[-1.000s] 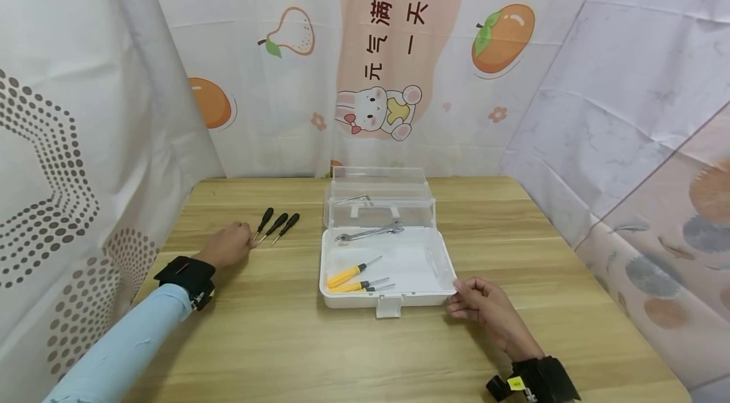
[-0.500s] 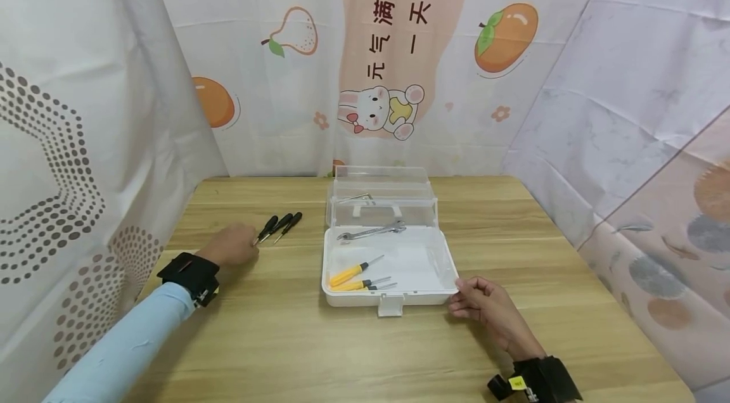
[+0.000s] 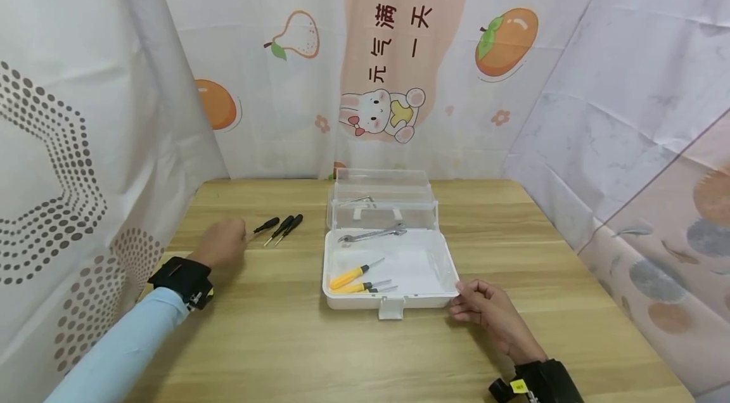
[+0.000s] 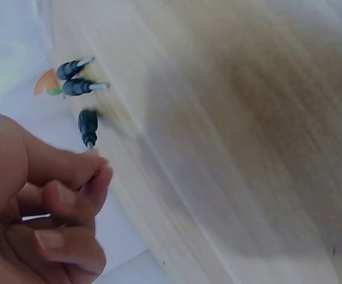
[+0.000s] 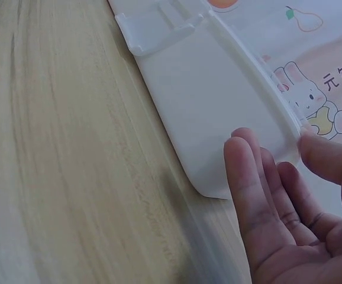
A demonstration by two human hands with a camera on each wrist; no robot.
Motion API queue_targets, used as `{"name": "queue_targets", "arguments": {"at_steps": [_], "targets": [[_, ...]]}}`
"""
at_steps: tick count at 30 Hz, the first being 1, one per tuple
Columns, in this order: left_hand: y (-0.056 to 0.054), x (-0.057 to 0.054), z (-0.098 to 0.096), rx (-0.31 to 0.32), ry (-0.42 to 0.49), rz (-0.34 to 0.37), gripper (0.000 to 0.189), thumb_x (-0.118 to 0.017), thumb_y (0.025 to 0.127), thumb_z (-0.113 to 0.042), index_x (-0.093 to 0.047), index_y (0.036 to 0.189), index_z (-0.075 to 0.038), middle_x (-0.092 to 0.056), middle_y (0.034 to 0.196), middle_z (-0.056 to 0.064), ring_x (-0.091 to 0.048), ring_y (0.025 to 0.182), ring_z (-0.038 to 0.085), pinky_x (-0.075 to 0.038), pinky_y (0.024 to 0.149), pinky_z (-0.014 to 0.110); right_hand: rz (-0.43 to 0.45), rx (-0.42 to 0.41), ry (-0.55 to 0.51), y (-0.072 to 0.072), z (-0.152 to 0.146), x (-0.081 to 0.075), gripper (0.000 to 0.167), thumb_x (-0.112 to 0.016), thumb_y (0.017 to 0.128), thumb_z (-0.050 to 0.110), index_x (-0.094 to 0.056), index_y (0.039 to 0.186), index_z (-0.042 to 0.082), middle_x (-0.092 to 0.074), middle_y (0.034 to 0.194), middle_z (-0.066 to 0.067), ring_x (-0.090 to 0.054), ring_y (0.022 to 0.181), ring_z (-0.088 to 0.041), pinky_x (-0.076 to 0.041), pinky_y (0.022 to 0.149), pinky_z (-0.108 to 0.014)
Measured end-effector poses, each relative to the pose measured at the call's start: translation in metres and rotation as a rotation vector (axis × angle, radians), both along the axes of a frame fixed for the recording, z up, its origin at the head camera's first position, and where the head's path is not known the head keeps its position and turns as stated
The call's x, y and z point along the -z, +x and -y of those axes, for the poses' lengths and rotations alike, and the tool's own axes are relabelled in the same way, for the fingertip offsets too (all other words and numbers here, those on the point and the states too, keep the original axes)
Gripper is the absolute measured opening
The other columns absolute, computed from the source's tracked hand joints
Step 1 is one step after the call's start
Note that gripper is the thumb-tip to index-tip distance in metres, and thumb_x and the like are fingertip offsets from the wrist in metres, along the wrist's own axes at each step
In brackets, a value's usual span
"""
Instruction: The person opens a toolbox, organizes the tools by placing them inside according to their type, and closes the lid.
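Observation:
At the left of the table, my left hand [image 3: 221, 243] pinches the thin shaft of a black-handled screwdriver [image 3: 267, 224] between thumb and forefinger. Its handle [image 4: 88, 125] points away from the fingertips in the left wrist view. Two more black-handled screwdrivers, a middle one [image 3: 282, 226] and a right one [image 3: 293, 225], lie just beyond. The white toolbox [image 3: 356, 303] stands open at the centre. My right hand [image 3: 493, 316] holds its front right corner, thumb [image 5: 325, 155] on the rim and fingers by the outer wall.
Inside the toolbox lie several yellow-handled screwdrivers [image 3: 349, 277] and a wrench [image 3: 371, 235]. An L-shaped metal key [image 3: 360, 200] shows in the clear lid [image 3: 382, 181] tilted behind. Printed curtains [image 3: 274, 105] border the wooden table [image 3: 365, 365] at the back and sides.
My left hand has shifted slightly left, and the pinched screwdriver has turned flatter and away from the other two. My right hand stays at the toolbox corner.

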State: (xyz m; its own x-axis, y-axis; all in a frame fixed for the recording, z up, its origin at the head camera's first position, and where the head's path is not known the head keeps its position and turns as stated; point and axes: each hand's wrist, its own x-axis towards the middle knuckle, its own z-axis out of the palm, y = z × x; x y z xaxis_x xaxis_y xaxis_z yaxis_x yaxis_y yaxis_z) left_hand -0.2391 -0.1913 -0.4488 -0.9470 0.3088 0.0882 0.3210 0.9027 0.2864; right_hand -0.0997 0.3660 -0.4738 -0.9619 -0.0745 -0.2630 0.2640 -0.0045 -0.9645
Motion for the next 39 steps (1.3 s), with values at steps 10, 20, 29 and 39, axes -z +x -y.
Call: {"name": "queue_targets", "arguments": {"at_steps": [10,20,29,39], "targets": [[0.003,0.001,0.007,-0.038,-0.041,-0.058,0.026,-0.064,0.087,0.007,-0.056,0.067,-0.007,-0.049,0.064,0.002,-0.046,0.059,0.019,-0.040,0.053,0.035,0.007,0.022,0.018,-0.001,0.001,0.001,0.027,-0.066,0.103,0.025,-0.061,0.102,-0.002,-0.072,0.097,-0.016,-0.073,0.085,-0.023,-0.060,0.081,-0.039],[0.007,0.001,0.007,-0.105,-0.014,-0.078,0.014,-0.061,0.091,0.005,-0.065,0.078,0.002,-0.057,0.072,0.009,-0.053,0.062,0.023,-0.043,0.052,0.037,0.007,0.002,0.014,-0.001,0.000,0.002,0.026,-0.065,0.104,0.026,-0.061,0.101,0.000,-0.072,0.097,-0.015,-0.074,0.085,-0.022,-0.060,0.082,-0.039],[0.007,-0.002,0.004,-0.158,0.098,-0.177,0.008,-0.065,0.095,-0.001,-0.071,0.096,0.005,-0.068,0.092,0.018,-0.065,0.079,0.031,-0.054,0.067,0.051,0.007,0.011,0.016,-0.002,0.000,0.001,0.027,-0.065,0.104,0.026,-0.060,0.102,0.000,-0.072,0.096,-0.014,-0.074,0.085,-0.022,-0.060,0.082,-0.039],[0.007,-0.003,0.003,-0.158,0.143,-0.193,0.011,-0.061,0.099,-0.004,-0.070,0.098,0.003,-0.064,0.094,0.017,-0.062,0.078,0.029,-0.051,0.067,0.048,0.005,0.017,0.008,-0.001,0.001,0.000,0.024,-0.065,0.103,0.024,-0.061,0.099,0.001,-0.072,0.094,-0.014,-0.073,0.083,-0.021,-0.060,0.081,-0.039]]}}
